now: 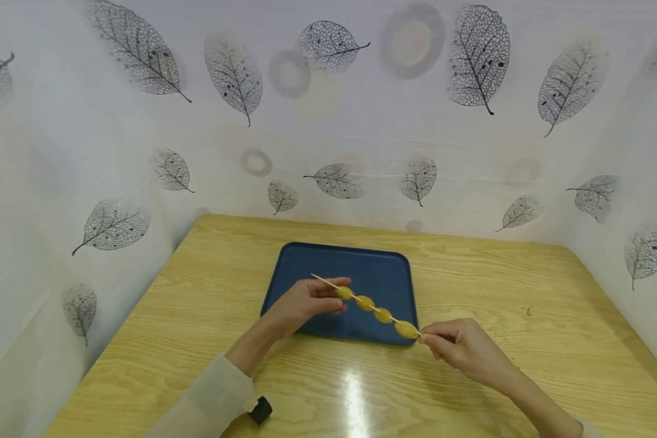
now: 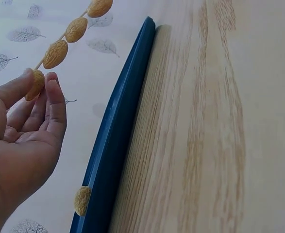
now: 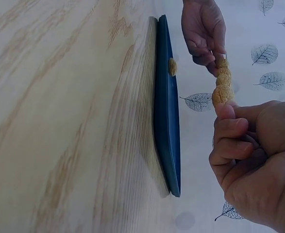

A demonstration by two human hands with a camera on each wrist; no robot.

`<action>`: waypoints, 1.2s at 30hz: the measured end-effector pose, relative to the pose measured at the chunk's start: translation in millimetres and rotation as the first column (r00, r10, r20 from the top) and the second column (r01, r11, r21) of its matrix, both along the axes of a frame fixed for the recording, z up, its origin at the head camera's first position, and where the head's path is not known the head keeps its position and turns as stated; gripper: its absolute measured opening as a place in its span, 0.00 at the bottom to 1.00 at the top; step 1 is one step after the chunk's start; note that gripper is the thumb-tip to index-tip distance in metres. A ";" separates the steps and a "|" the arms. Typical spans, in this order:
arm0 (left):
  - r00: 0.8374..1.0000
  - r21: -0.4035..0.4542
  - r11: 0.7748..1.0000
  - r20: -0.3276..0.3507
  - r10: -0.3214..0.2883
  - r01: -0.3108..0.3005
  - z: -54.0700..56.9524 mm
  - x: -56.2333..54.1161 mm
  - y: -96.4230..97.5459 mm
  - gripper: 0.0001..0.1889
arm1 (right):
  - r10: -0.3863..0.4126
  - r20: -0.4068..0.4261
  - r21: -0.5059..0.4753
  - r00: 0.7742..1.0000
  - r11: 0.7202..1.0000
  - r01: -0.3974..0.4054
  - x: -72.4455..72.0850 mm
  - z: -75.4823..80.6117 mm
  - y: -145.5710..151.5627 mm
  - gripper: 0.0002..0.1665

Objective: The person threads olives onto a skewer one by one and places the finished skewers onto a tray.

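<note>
Several wrinkled yellow-brown dried fruits [image 1: 383, 315] are threaded in a row on a thin wooden skewer [image 1: 323, 280]. My left hand [image 1: 306, 304] pinches the fruit at the skewer's far end between thumb and fingers, with the bare stick end jutting past it. At the other end, my right hand [image 1: 468, 353] pinches the skewer close beside the last fruit. The skewer slants in the air above a dark blue tray [image 1: 356, 261]. One loose dried fruit [image 2: 82, 201] shows at the tray in both wrist views; in the head view I cannot make it out.
The tray lies on a light wood-grain table [image 1: 197, 292]. A pale cloth with leaf prints [image 1: 361, 134] hangs behind the table and along its sides. A small black block [image 1: 260, 410] sits by the left sleeve.
</note>
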State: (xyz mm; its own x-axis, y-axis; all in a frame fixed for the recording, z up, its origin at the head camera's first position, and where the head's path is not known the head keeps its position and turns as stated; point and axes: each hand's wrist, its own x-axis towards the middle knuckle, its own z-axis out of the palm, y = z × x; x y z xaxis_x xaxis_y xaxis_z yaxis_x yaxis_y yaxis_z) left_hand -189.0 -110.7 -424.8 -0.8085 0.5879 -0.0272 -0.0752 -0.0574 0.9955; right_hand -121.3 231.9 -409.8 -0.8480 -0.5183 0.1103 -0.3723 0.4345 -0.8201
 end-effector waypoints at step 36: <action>0.878 -0.615 0.652 -0.445 0.176 -0.443 -17.7 -28.8 -38.1 0.18 | -0.038 0.040 -0.008 0.998 0.999 0.038 6.5 -7.3 30.8 0.10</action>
